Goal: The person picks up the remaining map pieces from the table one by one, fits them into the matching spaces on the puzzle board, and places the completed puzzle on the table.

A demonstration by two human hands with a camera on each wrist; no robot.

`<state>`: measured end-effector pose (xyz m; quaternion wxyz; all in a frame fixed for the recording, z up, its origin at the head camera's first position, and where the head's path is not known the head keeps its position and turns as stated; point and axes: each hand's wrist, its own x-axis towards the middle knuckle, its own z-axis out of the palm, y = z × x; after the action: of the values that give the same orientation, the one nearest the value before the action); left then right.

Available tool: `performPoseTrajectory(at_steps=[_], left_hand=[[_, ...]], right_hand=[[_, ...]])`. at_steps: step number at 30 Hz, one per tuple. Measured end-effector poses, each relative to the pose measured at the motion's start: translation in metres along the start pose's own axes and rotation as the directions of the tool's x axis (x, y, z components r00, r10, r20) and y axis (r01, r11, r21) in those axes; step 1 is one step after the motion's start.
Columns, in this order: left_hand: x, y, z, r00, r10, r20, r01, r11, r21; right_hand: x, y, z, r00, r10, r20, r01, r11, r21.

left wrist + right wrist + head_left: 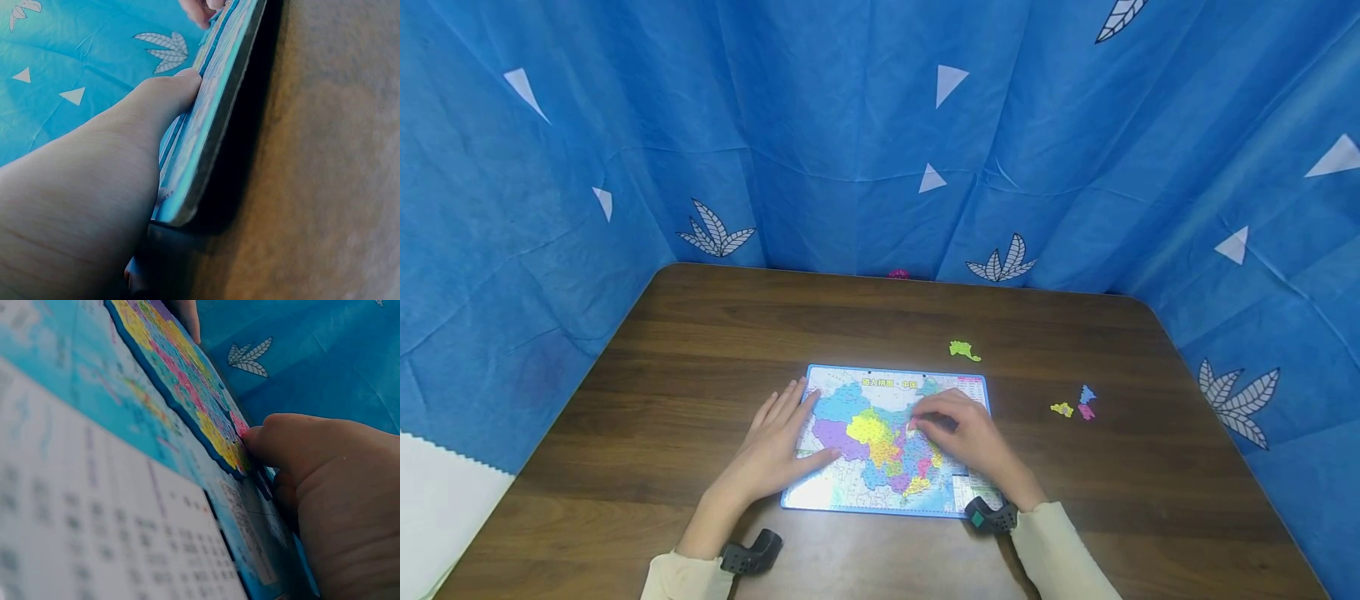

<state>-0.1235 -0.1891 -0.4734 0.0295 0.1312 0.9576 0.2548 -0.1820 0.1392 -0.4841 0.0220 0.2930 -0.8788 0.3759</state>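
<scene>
A map puzzle board [842, 493] with a blue rim lies on the table, its coloured pieces forming a map of China. My left hand [778, 446] rests on the board's left side, fingers straight and spread, the thumb reaching onto the map. Over the upper right of the map, my right hand [962, 429] pinches a small pink puzzle piece [238, 424] between thumb and fingers. The piece sits right at the map's surface, beside yellow and blue pieces. In the left wrist view the left thumb [178, 87] lies along the board's face.
A green puzzle piece [962, 350] lies behind the board on the brown table [625, 400]. To the right lie three smaller pieces: a yellow one [1062, 409], a blue one [1087, 394] and a pink one [1086, 412]. A blue curtain [850, 125] hangs round the table.
</scene>
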Motion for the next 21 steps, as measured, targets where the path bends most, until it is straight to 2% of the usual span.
performPoseTrajectory(at_steps=[10,21], left_hand=[[0.0000,0.0004,0.0002,1.000,-0.001,-0.002,0.001,1.000,0.007],[-0.0001,0.0013,0.0008,1.000,-0.006,0.000,0.006,1.000,0.010]], right_hand=[[0.0006,0.0023,0.0013,0.999,-0.006,-0.043,0.005,1.000,-0.016],[0.0002,0.0015,0.0004,1.000,0.011,-0.012,-0.012,1.000,-0.024]])
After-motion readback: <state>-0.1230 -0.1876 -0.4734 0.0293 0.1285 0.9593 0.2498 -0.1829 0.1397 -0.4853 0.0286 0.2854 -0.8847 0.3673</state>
